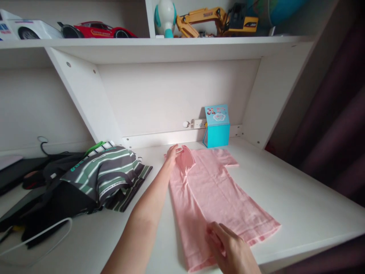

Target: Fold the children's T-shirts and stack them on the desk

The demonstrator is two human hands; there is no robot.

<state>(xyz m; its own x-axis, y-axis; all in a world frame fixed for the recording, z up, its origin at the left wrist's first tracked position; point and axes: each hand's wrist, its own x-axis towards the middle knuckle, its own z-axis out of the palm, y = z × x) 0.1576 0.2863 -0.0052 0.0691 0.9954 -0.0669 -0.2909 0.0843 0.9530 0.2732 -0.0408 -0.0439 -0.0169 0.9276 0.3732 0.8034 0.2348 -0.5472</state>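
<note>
Far left, a laptop is partly seen, with a black bag slumped against it and a white cable looped on the desk at lower left. Up top on the shelf, a red toy car is parked at upper left, and a toy excavator is placed further right. A striped shirt is heaped left of centre, just beside the left hand. That hand is laid at the top of the pink T-shirt, with its fingers against the folded-over part, though whether it's actually gripping can't be told from this angle. The T-shirt is spread flat in the middle of the desk, one side folded inward, with its hem angled toward the lower right. The right hand is found at bottom centre, curled and clenched on a fold of the T-shirt's lower edge. A blue box is stood against the back panel, just right of a wall socket. A dark curtain is hung along the right side.
</note>
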